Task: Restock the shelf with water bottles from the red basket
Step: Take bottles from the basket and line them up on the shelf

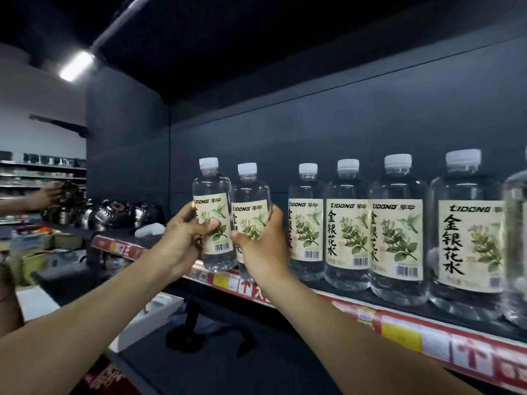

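Far to the left of the shelf [399, 327], another person's hand [47, 195] reaches among dark goods on distant racks, too blurred to tell what it holds. Nearer, the left hand [182, 238] is wrapped around the first bottle [212, 215]; the thumb lies across the cream label and the fingers [185, 213] curl behind it, closed firmly on the bottle. That bottle stands upright with its base just over the shelf's front edge, at the left end of the row; I cannot tell whether it touches the shelf. Just beside it, touching at the shoulders, is the second bottle [251, 206], gripped by the right hand [263, 246], thumb on the label's lower left, fingers folded round the right side. It too is upright, its lower part hidden behind the hand. To the right of these, four standing bottles [396, 232] rest on the shelf in a close row, white caps up, labels facing out. A fifth bottle is cut off by the right border. Along the shelf's front runs a red price strip [356, 313] with yellow and white tags. The red basket is not visible.
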The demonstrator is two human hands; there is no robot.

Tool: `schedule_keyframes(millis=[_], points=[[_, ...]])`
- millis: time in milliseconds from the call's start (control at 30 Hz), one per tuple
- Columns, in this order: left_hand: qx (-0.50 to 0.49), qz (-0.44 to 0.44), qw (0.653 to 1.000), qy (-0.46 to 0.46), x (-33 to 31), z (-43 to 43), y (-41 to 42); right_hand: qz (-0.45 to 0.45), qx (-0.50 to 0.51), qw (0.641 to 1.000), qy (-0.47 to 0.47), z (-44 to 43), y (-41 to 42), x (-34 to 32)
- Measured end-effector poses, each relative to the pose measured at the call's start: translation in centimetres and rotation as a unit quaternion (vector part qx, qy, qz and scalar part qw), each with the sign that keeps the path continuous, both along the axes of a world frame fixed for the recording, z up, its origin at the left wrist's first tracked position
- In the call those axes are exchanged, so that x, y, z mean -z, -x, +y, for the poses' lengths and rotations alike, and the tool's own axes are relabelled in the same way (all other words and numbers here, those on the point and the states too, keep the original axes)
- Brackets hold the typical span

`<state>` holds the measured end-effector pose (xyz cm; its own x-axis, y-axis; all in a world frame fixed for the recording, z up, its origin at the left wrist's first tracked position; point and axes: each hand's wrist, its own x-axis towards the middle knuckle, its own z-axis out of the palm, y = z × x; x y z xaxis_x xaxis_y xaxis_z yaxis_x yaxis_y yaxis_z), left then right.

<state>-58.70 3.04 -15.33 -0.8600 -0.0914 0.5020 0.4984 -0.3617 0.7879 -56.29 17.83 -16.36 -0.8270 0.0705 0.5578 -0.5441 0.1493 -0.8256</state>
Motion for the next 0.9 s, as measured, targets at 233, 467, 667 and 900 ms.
schedule_keyframes(millis=[233,467,667,900], points=[[0.038,-0.001,0.999,0.009,1.6,0.2,7.1,-0.061,0.056,0.996,-0.022,0.1,4.1,-0.8],[0.095,0.011,0.994,0.044,2.0,1.4,11.6,-0.054,0.04,0.998,-0.003,0.6,5.8,-0.4],[0.095,0.006,0.993,0.064,2.4,1.8,13.0,-0.053,0.048,0.997,-0.001,0.6,6.3,-0.1],[0.041,-0.011,0.977,0.21,2.2,1.4,11.3,-0.075,0.089,0.992,-0.044,0.3,5.4,-0.3]])
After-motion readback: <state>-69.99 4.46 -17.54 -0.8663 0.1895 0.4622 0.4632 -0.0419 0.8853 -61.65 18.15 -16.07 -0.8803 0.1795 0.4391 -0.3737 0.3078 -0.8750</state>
